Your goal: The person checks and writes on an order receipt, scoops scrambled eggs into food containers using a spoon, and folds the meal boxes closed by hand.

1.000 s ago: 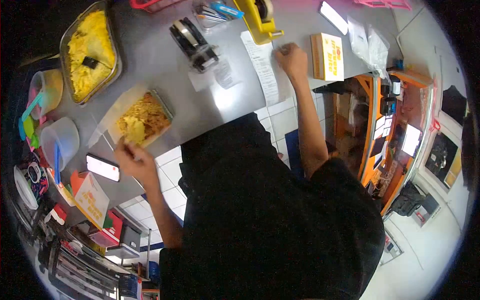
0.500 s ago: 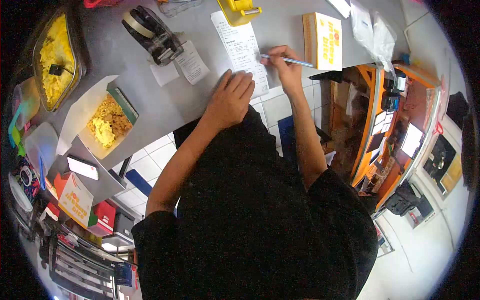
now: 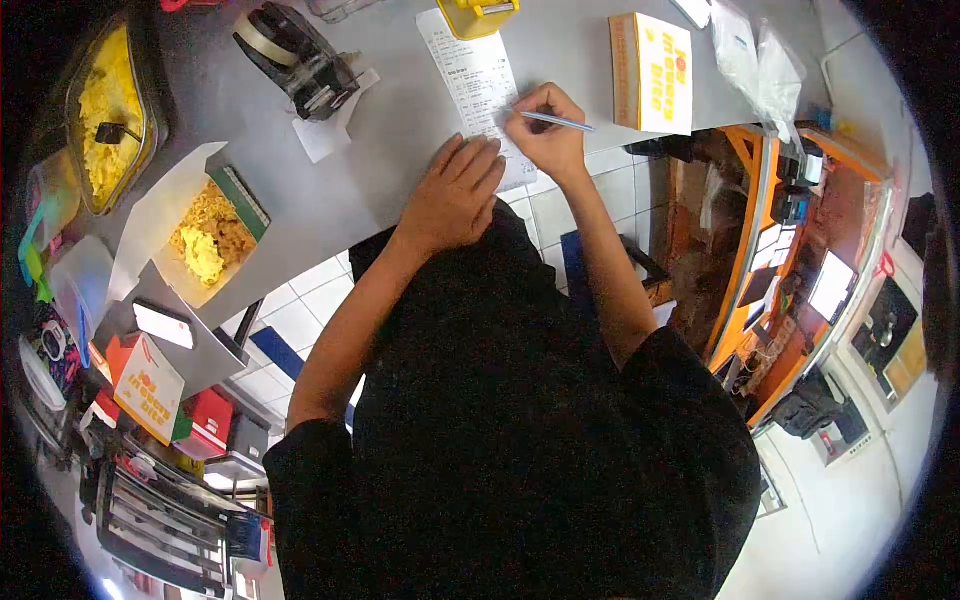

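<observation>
A long printed receipt lies on the grey table, its far end by a yellow tape dispenser. My left hand rests flat at the receipt's near left edge, fingers stretched out. Pinched in my right hand is a pen, its tip end down at the receipt's right side. To the left of the receipt stands a black tape dispenser, with white paper slips beside and partly behind it.
An orange-and-white box and clear plastic bags lie at the right. On the left are an open food box, a container of yellow food, a phone and another printed box.
My right hand and the pen have moved slightly left and nearer on the receipt. The printed slip by the black tape dispenser shows less now. My left hand stays flat.
</observation>
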### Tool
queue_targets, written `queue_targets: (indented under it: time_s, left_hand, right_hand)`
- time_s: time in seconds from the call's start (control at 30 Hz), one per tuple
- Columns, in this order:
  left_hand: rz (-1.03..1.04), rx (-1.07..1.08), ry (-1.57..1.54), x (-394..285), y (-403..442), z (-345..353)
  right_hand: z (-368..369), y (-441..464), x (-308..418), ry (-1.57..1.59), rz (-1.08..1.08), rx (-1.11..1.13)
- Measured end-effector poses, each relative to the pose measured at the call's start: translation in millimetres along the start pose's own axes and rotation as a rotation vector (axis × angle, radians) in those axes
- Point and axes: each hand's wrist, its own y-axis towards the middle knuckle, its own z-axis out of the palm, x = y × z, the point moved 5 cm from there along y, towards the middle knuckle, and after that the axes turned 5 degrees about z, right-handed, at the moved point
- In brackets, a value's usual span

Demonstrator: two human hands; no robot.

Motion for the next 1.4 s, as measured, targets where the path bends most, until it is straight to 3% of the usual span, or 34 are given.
queue_targets:
  time_s: [1.1, 1.2, 1.3, 1.4]
  left_hand:
    - [0.041, -0.055, 0.023, -1.4, 1.4, -5.6]
    - [0.039, -0.056, -0.007, -2.3, 0.3, -7.7]
    - [-0.001, -0.094, -0.046, -3.7, -4.8, -20.0]
    - [-0.091, -0.251, -0.017, -3.0, -33.9, -59.8]
  right_hand:
    - [-2.3, -3.9, 15.1, 0.011, -0.081, 0.037]
    - [-5.0, -0.4, -14.5, 0.067, -0.050, -0.092]
    - [-27.1, 33.1, -48.6, -0.062, 0.197, -0.078]
    - [-35.8, 61.7, -3.6, -0.659, 0.027, -0.267]
